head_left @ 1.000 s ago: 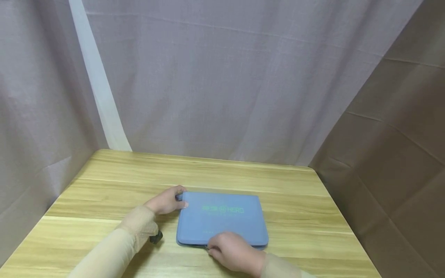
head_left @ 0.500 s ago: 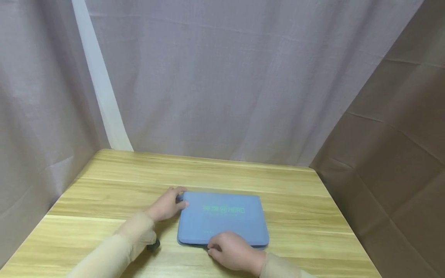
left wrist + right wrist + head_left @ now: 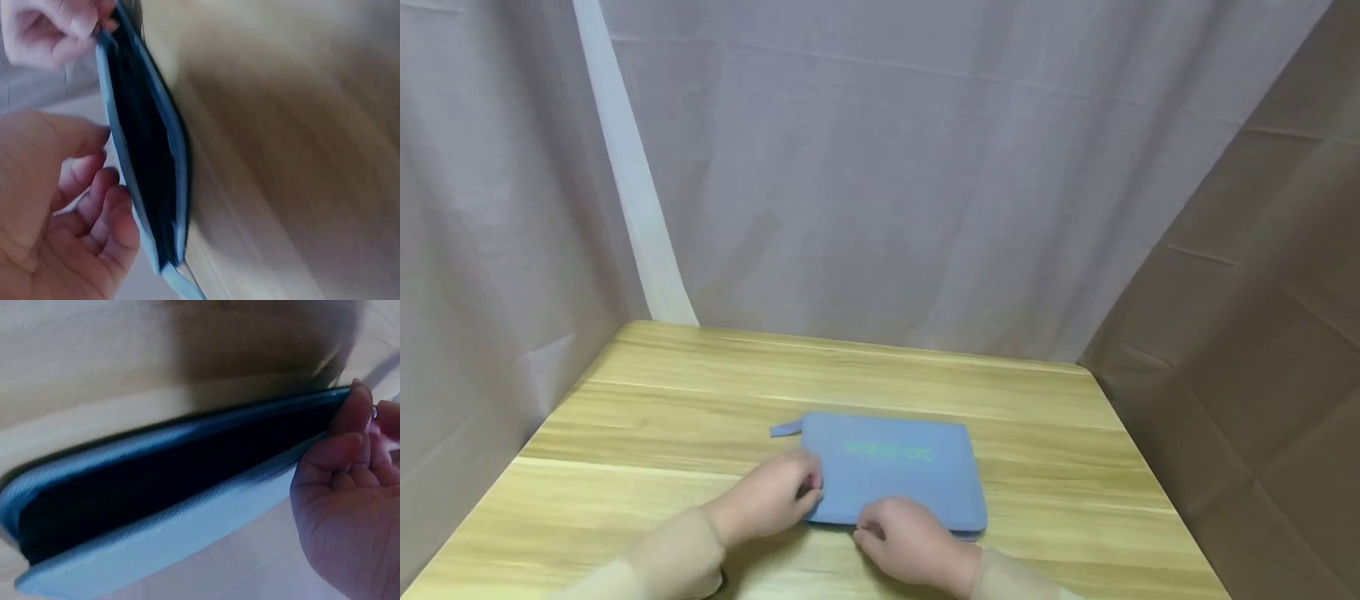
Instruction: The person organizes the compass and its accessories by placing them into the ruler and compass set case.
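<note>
A blue zip case (image 3: 898, 471) with green lettering on its cover lies on the table, its wrist strap (image 3: 786, 429) sticking out at the back left. Along the near edge, the right hand (image 3: 913, 546) pinches what looks like the zipper pull, mostly covered by the fingers. Over the case's left side lies the left hand (image 3: 771, 494), its loosely bent fingertips touching the cover's edge; thumb and fingers stand apart. Both wrist views look into the dark gap between the case's two covers; the contents cannot be made out.
The wood-grain table (image 3: 700, 392) carries the case near its front middle. Grey curtains (image 3: 880, 183) hang behind and to the left, with a white strip (image 3: 632, 183) between them. A brown cloth (image 3: 1247, 333) closes off the right side.
The left hand has let go of the back left corner by the strap and moved toward the near left side of the case. The right hand stays at the near edge.
</note>
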Demonstrator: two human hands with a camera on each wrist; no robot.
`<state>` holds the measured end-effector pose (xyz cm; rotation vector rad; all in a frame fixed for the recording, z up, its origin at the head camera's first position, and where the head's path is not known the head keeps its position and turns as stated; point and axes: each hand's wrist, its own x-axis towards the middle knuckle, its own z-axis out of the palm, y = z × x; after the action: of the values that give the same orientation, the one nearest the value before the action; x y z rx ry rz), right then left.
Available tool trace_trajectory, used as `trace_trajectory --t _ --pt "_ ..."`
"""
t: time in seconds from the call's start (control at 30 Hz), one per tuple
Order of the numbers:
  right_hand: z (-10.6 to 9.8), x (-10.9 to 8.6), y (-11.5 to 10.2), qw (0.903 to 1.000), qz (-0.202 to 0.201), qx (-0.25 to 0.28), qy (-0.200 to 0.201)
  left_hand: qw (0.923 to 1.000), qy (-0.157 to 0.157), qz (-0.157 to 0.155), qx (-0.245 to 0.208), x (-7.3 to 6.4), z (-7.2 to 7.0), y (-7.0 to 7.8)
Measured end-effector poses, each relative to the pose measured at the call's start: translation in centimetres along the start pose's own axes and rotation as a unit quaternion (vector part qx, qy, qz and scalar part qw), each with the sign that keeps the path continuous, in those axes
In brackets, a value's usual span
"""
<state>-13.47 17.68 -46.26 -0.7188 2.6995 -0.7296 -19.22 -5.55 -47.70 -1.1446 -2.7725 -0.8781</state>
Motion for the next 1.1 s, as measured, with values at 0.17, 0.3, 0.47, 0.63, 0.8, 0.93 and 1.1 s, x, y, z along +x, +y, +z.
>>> trace_trajectory --t 0.17,0.3,0.47,0.63,0.8,0.93,1.1 --pt "-1.2 0.0 1.4 0.9995 0.005 0.030 0.009 0.9985 -0.044 0.025 0.021 -0.2 0.5 1.3" --pt "-2.4 0.5 3.5 0.9987 0.018 -0.005 0.047 0.9967 -0.048 0.028 0.059 -0.6 1.3 1.8" --pt "-3.3 1.1 5.3 0.9983 0.019 -0.024 0.049 0.9897 -0.026 0.026 0.138 -1.0 2.5 3.2" --pt "-3.2 1.7 5.7 0.9989 0.014 -0.021 0.038 0.9840 -0.023 -0.025 0.175 -1.2 3.6 5.0" --pt "-3.1 1.7 5.8 0.9987 0.017 -0.030 0.037 0.9761 -0.009 -0.056 0.210 -0.8 4.5 6.3" --pt "-3.1 1.9 5.6 0.9985 0.000 -0.037 0.040 0.9697 -0.009 -0.067 0.235 -0.8 4.7 6.9" --pt "-3.0 1.9 5.8 0.9981 -0.001 -0.046 0.041 0.9701 -0.010 -0.066 0.234 -0.7 5.0 7.2"
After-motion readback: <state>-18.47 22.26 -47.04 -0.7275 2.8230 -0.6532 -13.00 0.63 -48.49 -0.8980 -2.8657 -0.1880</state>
